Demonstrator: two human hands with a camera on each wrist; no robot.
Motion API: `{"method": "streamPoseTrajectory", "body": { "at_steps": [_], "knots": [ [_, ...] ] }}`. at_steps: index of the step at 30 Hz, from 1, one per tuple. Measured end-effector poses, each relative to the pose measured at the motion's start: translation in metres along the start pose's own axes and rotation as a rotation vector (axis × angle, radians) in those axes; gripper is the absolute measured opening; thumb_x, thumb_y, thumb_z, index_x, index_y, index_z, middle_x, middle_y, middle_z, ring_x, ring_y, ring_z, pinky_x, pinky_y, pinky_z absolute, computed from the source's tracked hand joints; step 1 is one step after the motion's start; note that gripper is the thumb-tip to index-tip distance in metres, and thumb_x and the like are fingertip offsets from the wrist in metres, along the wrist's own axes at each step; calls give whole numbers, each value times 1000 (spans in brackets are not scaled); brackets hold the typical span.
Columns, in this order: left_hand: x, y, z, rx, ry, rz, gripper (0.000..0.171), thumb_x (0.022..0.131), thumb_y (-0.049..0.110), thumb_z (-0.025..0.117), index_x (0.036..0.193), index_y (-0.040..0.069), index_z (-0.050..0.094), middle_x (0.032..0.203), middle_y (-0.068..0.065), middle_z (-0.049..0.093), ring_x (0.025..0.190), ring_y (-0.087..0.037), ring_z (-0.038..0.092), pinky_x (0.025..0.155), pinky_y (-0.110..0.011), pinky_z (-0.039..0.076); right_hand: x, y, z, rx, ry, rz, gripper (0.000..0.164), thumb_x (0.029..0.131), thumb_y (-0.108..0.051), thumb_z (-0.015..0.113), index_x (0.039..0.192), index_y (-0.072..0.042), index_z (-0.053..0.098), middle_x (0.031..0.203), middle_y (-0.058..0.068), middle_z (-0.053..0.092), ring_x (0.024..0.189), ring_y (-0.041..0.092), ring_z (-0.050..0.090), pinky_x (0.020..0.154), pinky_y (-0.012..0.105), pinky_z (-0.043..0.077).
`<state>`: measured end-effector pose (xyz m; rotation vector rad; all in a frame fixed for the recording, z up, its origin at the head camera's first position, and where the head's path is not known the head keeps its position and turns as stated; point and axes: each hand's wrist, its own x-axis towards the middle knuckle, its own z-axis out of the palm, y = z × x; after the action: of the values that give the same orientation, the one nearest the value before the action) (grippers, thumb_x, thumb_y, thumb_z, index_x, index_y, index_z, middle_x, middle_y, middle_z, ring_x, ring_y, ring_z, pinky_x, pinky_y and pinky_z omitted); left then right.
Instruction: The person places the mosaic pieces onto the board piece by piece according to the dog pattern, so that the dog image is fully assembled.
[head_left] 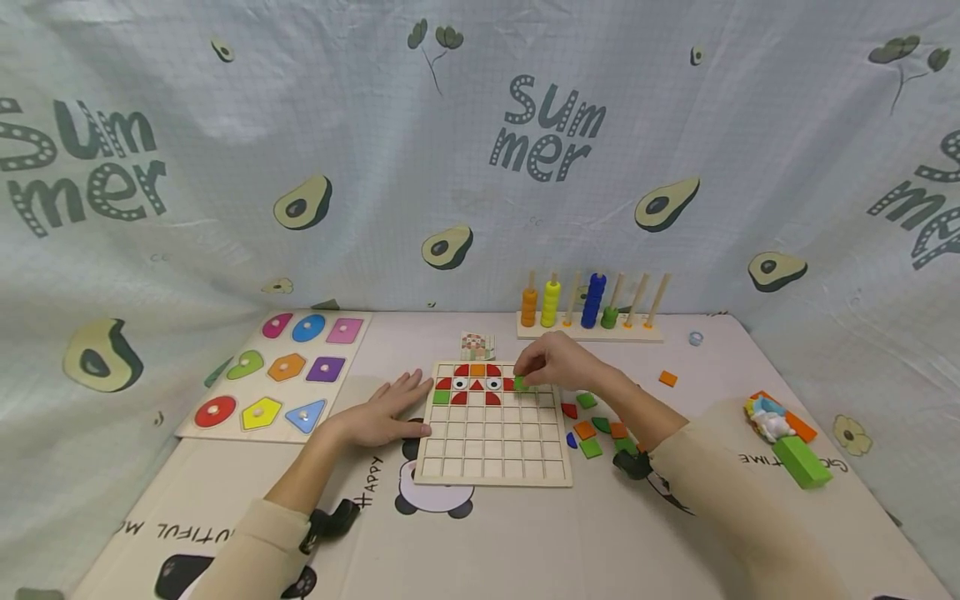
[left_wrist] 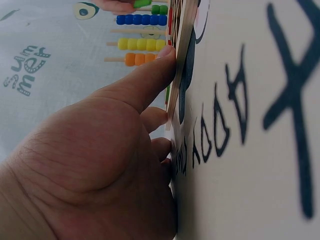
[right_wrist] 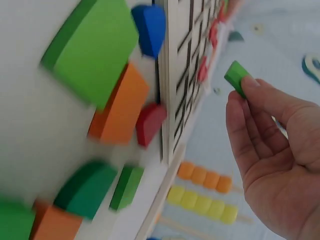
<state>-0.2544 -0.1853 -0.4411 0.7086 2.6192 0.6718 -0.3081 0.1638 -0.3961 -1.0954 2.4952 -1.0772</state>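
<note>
In the head view, the right hand (head_left: 564,360) pinches a green block (head_left: 521,383) over the board (head_left: 492,450), towards its upper right; the left hand (head_left: 384,412) lies with fingers extended at the left edge. In the left wrist view, its thumb meets that edge; light pressure should steady it. In the right wrist view, the block seems tilted; levelling it should help.

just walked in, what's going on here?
A person's right hand pinches a green block above a wooden grid board. The left hand lies at the board's left edge, thumb touching it. Red, orange, green and eye-marked pieces form a partial pattern in the upper rows. More loose pieces lie right of the board.
</note>
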Motion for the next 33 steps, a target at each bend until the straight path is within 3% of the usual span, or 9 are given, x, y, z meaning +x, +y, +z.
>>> {"method": "streamPoseTrajectory", "body": {
  "at_steps": [11, 33],
  "knots": [
    [0, 1, 0, 5, 6, -2, 87, 88, 58, 57, 155, 21, 16, 162, -6, 3, 148, -28, -5, 118, -52, -2, 14, 1, 23, -45, -51, 77, 14, 82, -1, 74, 93, -9, 77, 89, 0, 73, 77, 11, 65, 69, 25, 55],
    [1, 0, 0, 4, 7, 4, 87, 88, 57, 57, 155, 21, 16, 162, -7, 3, 148, -28, -5, 118, -52, -2, 13, -2, 29, -218, -92, 103, 19, 83, -7, 74, 100, -14, 76, 93, -7, 69, 80, 5, 61, 72, 24, 52]
  ]
}}
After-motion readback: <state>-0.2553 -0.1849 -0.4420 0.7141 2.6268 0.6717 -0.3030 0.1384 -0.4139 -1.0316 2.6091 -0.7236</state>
